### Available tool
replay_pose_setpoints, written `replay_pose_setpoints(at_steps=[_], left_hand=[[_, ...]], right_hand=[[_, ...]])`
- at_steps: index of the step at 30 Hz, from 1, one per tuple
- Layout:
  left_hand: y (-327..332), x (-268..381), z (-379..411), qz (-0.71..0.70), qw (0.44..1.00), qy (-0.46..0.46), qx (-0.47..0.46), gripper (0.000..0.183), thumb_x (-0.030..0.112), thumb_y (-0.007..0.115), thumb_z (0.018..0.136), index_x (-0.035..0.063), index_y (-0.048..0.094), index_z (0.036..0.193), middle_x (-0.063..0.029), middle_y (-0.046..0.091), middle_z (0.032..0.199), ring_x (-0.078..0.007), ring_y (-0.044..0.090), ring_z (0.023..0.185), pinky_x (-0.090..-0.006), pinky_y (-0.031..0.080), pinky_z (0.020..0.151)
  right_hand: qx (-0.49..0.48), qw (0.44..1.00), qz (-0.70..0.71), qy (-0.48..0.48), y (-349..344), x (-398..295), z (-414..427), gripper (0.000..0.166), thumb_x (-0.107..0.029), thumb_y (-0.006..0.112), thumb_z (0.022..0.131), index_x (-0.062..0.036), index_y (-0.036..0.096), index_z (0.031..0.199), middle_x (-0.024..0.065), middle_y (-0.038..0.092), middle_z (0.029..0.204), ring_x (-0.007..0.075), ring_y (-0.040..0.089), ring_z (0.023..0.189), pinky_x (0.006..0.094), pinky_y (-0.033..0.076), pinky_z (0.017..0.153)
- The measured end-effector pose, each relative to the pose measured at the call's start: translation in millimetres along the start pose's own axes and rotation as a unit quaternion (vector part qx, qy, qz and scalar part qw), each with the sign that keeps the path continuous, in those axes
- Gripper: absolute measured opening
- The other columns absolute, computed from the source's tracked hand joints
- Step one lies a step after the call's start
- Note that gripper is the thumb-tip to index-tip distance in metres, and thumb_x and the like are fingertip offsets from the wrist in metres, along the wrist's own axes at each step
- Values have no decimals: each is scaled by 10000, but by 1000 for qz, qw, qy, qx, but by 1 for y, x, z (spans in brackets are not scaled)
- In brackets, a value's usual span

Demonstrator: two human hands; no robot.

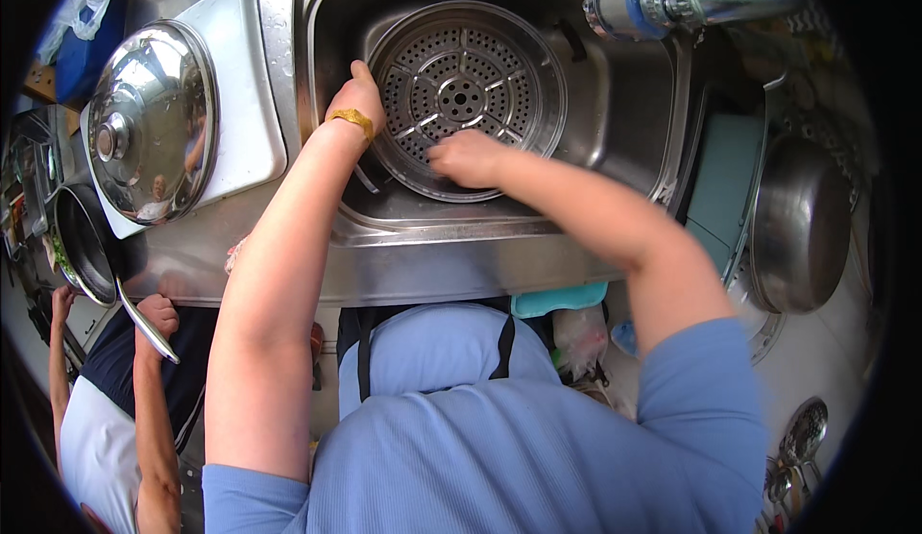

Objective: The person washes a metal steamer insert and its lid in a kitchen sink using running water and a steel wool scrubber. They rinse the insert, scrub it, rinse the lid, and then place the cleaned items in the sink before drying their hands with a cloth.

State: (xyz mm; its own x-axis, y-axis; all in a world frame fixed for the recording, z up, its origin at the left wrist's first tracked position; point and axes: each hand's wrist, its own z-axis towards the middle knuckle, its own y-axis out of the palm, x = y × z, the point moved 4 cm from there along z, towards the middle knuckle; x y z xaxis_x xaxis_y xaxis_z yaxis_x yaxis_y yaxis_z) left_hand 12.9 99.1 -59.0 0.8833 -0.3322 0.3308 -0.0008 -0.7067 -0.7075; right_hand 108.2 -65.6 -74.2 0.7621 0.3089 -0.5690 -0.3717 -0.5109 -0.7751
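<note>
A round stainless steel steamer basket with a perforated bottom sits in the metal sink. At its left rim is my left hand, a yellow band around the wrist. The thumb lies along the rim while the fingers are hidden behind its outer side. My right hand reaches over the near rim, its curled fingers at the perforated bottom. Whether anything is inside those fingers cannot be seen. One looped handle of the basket shows below my left hand.
A faucet with a filter tip juts over the sink's right. On the left counter, a domed lid rests on a white cutting board. A frying pan's handle overhangs the edge near another person's hand. A metal pot hangs right.
</note>
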Motion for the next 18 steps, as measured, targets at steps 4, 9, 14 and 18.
replay_pose_setpoints(at_steps=[4, 9, 14, 18], left_hand=[[-4, 1, -3, 17, 999, -16, -22, 410, 29, 566, 845, -50, 341, 1179, -316, 637, 1033, -414, 642, 998, -446, 522, 865], [-6, 4, -4, 21, 999, -13, -22, 414, 20, 564, 843, -49, 338, 1183, -308, 640, 1036, -413, 640, 1004, -443, 520, 868], [-2, 1, -1, 25, 999, -9, -26, 438, 10, 557, 844, -60, 332, 1214, -306, 640, 1040, -411, 640, 1005, -443, 518, 872], [2, -2, 3, -3, 1000, 15, 0, 433, -9, 585, 792, -72, 335, 1140, -338, 629, 937, -461, 634, 930, -469, 513, 815]], right_hand=[[220, 951, 74, 205, 4, -3, 55, 76, -36, 595, 742, -58, 655, 784, 104, 642, 912, 314, 649, 899, 427, 540, 735], [241, 941, 91, 219, -3, -10, 48, 59, -84, 610, 762, -81, 662, 789, 85, 623, 898, 307, 637, 871, 434, 526, 717], [-38, 996, -40, 70, 2, 2, -21, 117, -139, 597, 796, -114, 711, 808, 54, 666, 927, 264, 665, 903, 418, 537, 725], [-165, 965, -205, 12, -14, 56, -56, 106, -166, 586, 796, -162, 692, 804, 13, 642, 926, 220, 639, 937, 375, 507, 726]])
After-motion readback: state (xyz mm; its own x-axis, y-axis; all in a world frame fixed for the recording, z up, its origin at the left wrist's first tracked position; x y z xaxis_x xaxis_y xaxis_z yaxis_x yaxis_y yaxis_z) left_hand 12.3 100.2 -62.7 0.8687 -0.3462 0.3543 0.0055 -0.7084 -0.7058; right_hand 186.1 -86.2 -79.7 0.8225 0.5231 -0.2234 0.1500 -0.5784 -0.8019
